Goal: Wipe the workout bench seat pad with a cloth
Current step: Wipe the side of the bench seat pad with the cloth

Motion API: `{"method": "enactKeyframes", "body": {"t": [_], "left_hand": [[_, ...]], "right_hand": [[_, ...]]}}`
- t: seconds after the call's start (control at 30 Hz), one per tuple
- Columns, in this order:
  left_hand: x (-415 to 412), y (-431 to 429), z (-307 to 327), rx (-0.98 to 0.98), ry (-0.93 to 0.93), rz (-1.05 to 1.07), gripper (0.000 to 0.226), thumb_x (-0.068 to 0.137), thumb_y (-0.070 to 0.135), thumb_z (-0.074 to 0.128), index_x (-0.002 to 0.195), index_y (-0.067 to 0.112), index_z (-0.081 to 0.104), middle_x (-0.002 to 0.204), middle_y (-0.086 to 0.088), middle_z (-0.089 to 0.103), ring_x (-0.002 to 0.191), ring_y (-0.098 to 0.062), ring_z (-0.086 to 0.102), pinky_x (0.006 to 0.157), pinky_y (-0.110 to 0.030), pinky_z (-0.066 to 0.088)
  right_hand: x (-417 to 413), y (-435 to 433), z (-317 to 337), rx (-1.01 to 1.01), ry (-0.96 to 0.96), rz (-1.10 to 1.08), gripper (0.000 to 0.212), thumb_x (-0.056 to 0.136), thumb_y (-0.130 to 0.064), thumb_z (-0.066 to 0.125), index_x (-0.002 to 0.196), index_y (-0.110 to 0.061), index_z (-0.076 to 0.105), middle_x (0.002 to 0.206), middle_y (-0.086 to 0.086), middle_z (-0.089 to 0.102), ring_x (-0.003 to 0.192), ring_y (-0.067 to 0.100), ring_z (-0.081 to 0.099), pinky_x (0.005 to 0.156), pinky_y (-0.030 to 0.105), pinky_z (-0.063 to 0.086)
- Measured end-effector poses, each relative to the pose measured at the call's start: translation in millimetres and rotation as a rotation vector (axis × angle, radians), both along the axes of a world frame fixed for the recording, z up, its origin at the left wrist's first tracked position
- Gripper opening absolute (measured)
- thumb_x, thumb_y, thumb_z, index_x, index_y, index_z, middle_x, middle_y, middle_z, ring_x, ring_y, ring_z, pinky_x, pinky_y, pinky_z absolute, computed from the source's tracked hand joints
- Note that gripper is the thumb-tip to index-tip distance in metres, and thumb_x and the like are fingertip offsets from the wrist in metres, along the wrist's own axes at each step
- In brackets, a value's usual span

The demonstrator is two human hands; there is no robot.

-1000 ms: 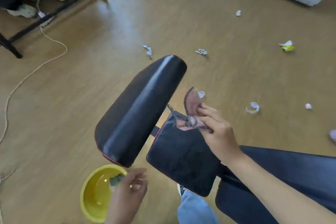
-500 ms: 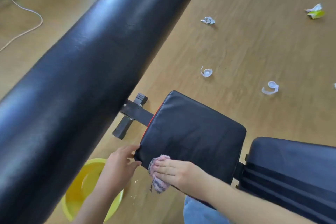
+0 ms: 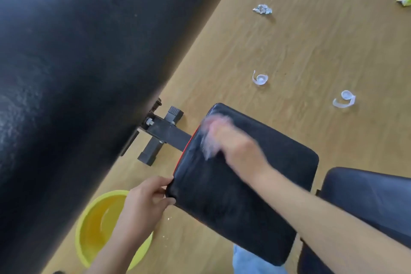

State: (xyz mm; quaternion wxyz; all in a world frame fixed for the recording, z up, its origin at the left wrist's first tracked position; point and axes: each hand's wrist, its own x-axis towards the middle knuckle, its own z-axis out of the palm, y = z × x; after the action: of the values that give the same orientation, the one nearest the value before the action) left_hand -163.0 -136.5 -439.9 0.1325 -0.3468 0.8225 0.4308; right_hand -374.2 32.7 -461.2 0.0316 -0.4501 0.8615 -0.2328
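The black seat pad (image 3: 255, 187) lies in the lower middle of the head view, with a red seam along its left edge. My right hand (image 3: 238, 149) is pressed on the pad's far left part, blurred by motion, shut on a pinkish cloth (image 3: 209, 133) that shows under the fingers. My left hand (image 3: 144, 202) pinches the pad's near left corner between thumb and fingers.
A large black padded roller (image 3: 73, 78) fills the left half, close to the camera. A yellow bowl (image 3: 97, 227) stands on the wooden floor under my left arm. The black metal frame (image 3: 164, 133) joins roller and pad. Paper scraps (image 3: 262, 9) and tape curls (image 3: 259, 78) litter the floor.
My right hand has swept the cloth from the pad's near left corner up to its far left part. My left hand has stayed gripping the near corner. The camera has moved closer.
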Motion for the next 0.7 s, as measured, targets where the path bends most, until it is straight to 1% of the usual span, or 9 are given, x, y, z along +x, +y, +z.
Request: {"method": "enactKeyframes", "body": {"t": [0.07, 0.1, 0.17, 0.27, 0.4, 0.5, 0.57, 0.6, 0.7], "left_hand": [[-1, -2, 0, 0.014, -0.003, -0.004, 0.043, 0.073, 0.013, 0.084, 0.107, 0.035, 0.071, 0.091, 0.018, 0.072, 0.087, -0.003, 0.07, 0.063, -0.024, 0.056], [-2, -2, 1, 0.017, -0.011, -0.005, 0.039, 0.072, 0.013, 0.084, 0.102, 0.035, 0.072, 0.088, 0.016, 0.073, 0.085, -0.003, 0.07, 0.062, -0.025, 0.056], [-1, -4, 0, -0.007, -0.017, 0.003, 0.023, 0.068, 0.013, 0.085, 0.08, 0.027, 0.071, 0.077, 0.009, 0.074, 0.075, -0.006, 0.07, 0.057, -0.024, 0.054], [3, -1, 2, -0.015, 0.005, 0.068, 0.023, 0.065, 0.013, 0.089, 0.074, 0.025, 0.071, 0.076, 0.016, 0.074, 0.071, -0.004, 0.071, 0.059, -0.014, 0.05], [4, 1, 2, 0.005, 0.012, 0.102, 0.027, 0.068, 0.016, 0.089, 0.089, 0.026, 0.076, 0.076, 0.012, 0.075, 0.075, -0.002, 0.072, 0.068, -0.021, 0.055], [1, 1, 1, 0.014, 0.004, 0.103, 0.023, 0.066, 0.011, 0.088, 0.082, 0.025, 0.078, 0.075, 0.009, 0.078, 0.068, -0.001, 0.071, 0.063, -0.022, 0.055], [1, 1, 1, 0.028, -0.009, 0.12, 0.025, 0.066, 0.008, 0.088, 0.082, 0.026, 0.079, 0.075, 0.009, 0.078, 0.06, 0.004, 0.068, 0.054, -0.013, 0.051], [0, 1, 2, 0.036, -0.018, 0.126, 0.026, 0.066, 0.01, 0.088, 0.084, 0.026, 0.079, 0.076, 0.009, 0.079, 0.058, 0.004, 0.068, 0.052, -0.012, 0.05], [0, -1, 1, 0.021, -0.029, 0.099, 0.023, 0.068, 0.017, 0.089, 0.085, 0.028, 0.077, 0.077, 0.014, 0.078, 0.064, 0.003, 0.07, 0.054, -0.02, 0.055]], "right_hand": [[-8, -15, -15, -0.074, -0.144, -0.418, 0.035, 0.09, 0.006, 0.058, 0.114, -0.013, 0.074, 0.122, -0.005, 0.071, 0.127, 0.011, 0.06, 0.109, 0.032, 0.047], [23, -30, -20, -0.02, -0.172, -0.39, 0.039, 0.089, 0.006, 0.059, 0.122, -0.011, 0.071, 0.129, 0.002, 0.068, 0.135, 0.016, 0.053, 0.112, 0.036, 0.045], [82, -39, -24, 0.029, -0.224, 0.051, 0.043, 0.093, -0.004, 0.053, 0.133, -0.013, 0.064, 0.136, 0.005, 0.063, 0.145, 0.014, 0.041, 0.113, 0.039, 0.044], [44, -32, 2, 0.015, -0.095, 0.341, 0.033, 0.083, 0.003, 0.062, 0.113, -0.004, 0.073, 0.116, 0.011, 0.072, 0.115, 0.024, 0.067, 0.098, 0.039, 0.055], [-23, -31, 1, -0.022, -0.058, -0.305, 0.032, 0.083, 0.005, 0.058, 0.106, -0.009, 0.076, 0.112, -0.002, 0.073, 0.112, 0.016, 0.067, 0.096, 0.036, 0.055], [79, -9, 6, 0.106, -0.096, 0.182, 0.017, 0.089, 0.002, 0.05, 0.093, 0.003, 0.067, 0.083, -0.013, 0.056, 0.096, 0.001, 0.057, 0.084, 0.023, 0.04], [109, 26, 16, 0.16, -0.009, 0.564, 0.022, 0.098, -0.001, 0.048, 0.105, -0.002, 0.069, 0.1, -0.002, 0.069, 0.109, 0.014, 0.062, 0.099, 0.022, 0.047], [89, 47, 12, 0.148, 0.047, 0.561, 0.024, 0.101, -0.003, 0.048, 0.114, -0.006, 0.069, 0.111, 0.0, 0.071, 0.118, 0.016, 0.062, 0.107, 0.025, 0.047], [-13, 83, 5, -0.017, -0.047, -0.147, 0.03, 0.093, 0.003, 0.057, 0.11, -0.014, 0.074, 0.106, 0.003, 0.075, 0.106, -0.003, 0.062, 0.093, 0.018, 0.05]]}}
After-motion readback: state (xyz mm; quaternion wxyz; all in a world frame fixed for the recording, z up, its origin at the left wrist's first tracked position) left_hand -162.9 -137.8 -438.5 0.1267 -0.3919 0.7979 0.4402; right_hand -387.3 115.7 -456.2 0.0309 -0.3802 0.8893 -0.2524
